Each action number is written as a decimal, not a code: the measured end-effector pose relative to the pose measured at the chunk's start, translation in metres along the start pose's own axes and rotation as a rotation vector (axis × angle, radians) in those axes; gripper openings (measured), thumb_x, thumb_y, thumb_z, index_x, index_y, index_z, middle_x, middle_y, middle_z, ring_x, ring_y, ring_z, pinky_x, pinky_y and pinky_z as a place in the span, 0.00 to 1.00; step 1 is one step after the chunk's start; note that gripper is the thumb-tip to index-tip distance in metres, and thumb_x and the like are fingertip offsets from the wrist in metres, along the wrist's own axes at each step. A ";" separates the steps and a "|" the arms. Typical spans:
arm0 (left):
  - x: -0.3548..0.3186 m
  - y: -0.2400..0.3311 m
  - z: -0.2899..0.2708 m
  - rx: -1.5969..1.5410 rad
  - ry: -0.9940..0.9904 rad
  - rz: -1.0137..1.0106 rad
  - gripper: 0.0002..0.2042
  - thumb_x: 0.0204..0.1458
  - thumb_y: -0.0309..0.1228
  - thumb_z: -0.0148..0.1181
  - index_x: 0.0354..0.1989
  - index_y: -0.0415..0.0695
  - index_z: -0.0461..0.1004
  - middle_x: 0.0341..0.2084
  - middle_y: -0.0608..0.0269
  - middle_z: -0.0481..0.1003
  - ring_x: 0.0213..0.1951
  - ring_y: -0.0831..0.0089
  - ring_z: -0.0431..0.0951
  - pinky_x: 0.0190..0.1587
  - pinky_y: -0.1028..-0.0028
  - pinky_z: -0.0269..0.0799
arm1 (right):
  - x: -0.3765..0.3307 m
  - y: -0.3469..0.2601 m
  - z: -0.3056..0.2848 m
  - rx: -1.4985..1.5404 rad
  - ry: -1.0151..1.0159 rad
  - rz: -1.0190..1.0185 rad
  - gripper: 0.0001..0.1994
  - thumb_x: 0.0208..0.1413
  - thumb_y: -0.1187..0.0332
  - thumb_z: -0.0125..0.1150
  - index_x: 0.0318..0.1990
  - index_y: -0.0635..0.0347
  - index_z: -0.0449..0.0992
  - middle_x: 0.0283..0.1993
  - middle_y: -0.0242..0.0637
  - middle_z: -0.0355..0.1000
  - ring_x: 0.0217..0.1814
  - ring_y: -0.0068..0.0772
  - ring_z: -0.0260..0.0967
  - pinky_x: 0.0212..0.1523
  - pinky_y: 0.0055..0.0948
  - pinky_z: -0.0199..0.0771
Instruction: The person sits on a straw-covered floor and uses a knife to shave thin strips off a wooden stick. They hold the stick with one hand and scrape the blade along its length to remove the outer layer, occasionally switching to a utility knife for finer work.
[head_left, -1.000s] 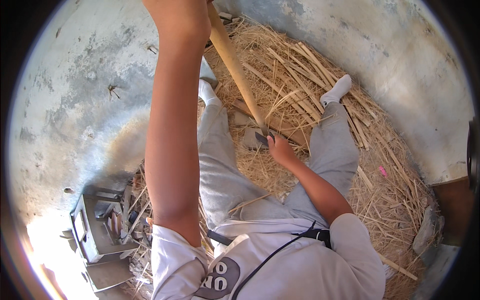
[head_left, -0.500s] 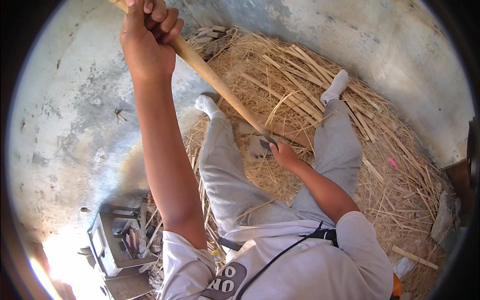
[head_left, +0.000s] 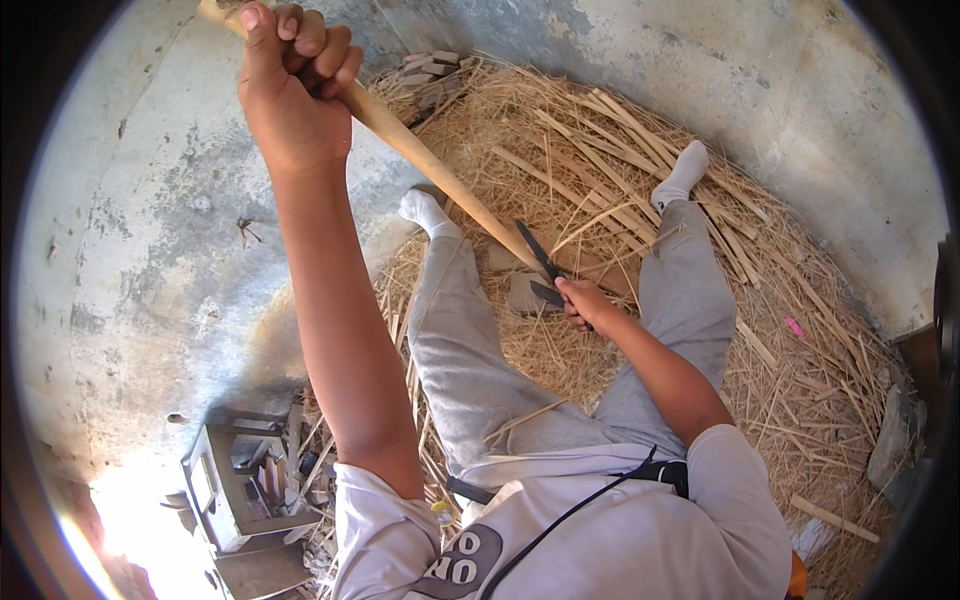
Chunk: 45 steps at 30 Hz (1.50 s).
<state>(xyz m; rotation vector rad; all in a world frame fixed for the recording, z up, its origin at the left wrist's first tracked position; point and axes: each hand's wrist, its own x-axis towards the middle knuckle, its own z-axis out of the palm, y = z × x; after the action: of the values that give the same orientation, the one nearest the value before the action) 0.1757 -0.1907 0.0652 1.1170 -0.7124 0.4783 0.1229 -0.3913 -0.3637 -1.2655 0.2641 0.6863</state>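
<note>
Above straw (head_left: pixel 800 410), left hand (head_left: pixel 300 95) grips pole (head_left: pixel 430 164); right hand (head_left: pixel 585 302) holds black tool (head_left: pixel 537 249).

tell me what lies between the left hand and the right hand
In the head view, a length of wooden pole slants from the left hand down to the dark blade held in the right hand.

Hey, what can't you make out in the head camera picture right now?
Wooden pole: head view, gripped stretch hidden by the left hand.
Dark tool: head view, held part covered by the right hand.
Pink thing: head view, too small to identify.
Bright patch, lower left: head view, details washed out by glare.
</note>
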 end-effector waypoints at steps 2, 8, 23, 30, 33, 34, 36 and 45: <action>-0.001 -0.003 0.009 0.007 0.024 0.008 0.18 0.68 0.44 0.52 0.30 0.46 0.60 0.22 0.71 0.53 0.23 0.77 0.49 0.25 0.75 0.48 | 0.003 0.018 0.007 -0.474 0.210 -0.372 0.22 0.71 0.50 0.45 0.33 0.62 0.68 0.16 0.36 0.63 0.15 0.32 0.62 0.19 0.38 0.63; -0.009 0.001 -0.002 0.122 0.152 0.053 0.16 0.68 0.42 0.50 0.30 0.47 0.60 0.22 0.70 0.56 0.24 0.76 0.52 0.28 0.74 0.48 | -0.054 -0.020 0.077 -0.737 0.277 -0.681 0.23 0.71 0.49 0.42 0.41 0.64 0.69 0.20 0.43 0.71 0.21 0.48 0.71 0.27 0.48 0.70; -0.015 0.009 -0.008 0.208 0.239 0.113 0.18 0.68 0.42 0.49 0.28 0.44 0.62 0.19 0.69 0.59 0.20 0.77 0.50 0.24 0.75 0.46 | 0.026 0.069 0.016 -0.279 0.290 0.013 0.26 0.69 0.47 0.47 0.36 0.66 0.71 0.25 0.45 0.71 0.27 0.42 0.70 0.34 0.44 0.71; -0.029 0.053 0.013 0.236 0.263 0.284 0.16 0.67 0.39 0.49 0.27 0.47 0.61 0.17 0.70 0.58 0.18 0.78 0.48 0.22 0.75 0.44 | 0.018 0.070 0.020 -0.593 0.477 -0.579 0.26 0.70 0.48 0.48 0.33 0.66 0.72 0.21 0.43 0.69 0.22 0.38 0.67 0.29 0.41 0.67; -0.035 0.066 0.023 0.246 0.286 0.297 0.16 0.68 0.39 0.48 0.26 0.47 0.60 0.17 0.70 0.57 0.18 0.78 0.48 0.23 0.75 0.45 | 0.015 0.058 0.024 -0.576 0.488 -0.492 0.26 0.70 0.48 0.47 0.33 0.66 0.72 0.21 0.43 0.69 0.22 0.39 0.67 0.31 0.43 0.68; -0.036 0.066 0.026 0.246 0.299 0.307 0.16 0.68 0.40 0.48 0.26 0.47 0.60 0.17 0.70 0.56 0.18 0.78 0.48 0.23 0.75 0.45 | 0.014 0.054 0.023 -0.570 0.472 -0.466 0.25 0.70 0.49 0.47 0.33 0.65 0.73 0.21 0.43 0.69 0.22 0.39 0.67 0.31 0.43 0.68; -0.042 0.053 0.026 0.229 0.271 0.275 0.17 0.68 0.41 0.49 0.27 0.46 0.60 0.17 0.70 0.56 0.18 0.78 0.48 0.22 0.75 0.45 | 0.013 0.050 0.018 -0.559 0.444 -0.413 0.25 0.70 0.49 0.47 0.33 0.65 0.73 0.21 0.44 0.69 0.22 0.40 0.67 0.31 0.42 0.68; -0.045 0.040 0.034 0.349 0.383 0.296 0.18 0.68 0.41 0.51 0.29 0.43 0.62 0.18 0.68 0.57 0.18 0.78 0.53 0.23 0.75 0.52 | 0.022 0.061 0.013 -0.662 0.510 -0.383 0.26 0.69 0.48 0.48 0.33 0.66 0.73 0.23 0.47 0.71 0.25 0.46 0.71 0.33 0.44 0.69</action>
<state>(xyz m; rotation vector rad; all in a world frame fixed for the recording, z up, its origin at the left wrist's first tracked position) 0.1085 -0.2072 0.0668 1.2005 -0.4653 1.0692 0.1006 -0.3633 -0.4197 -2.0577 0.2027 0.0958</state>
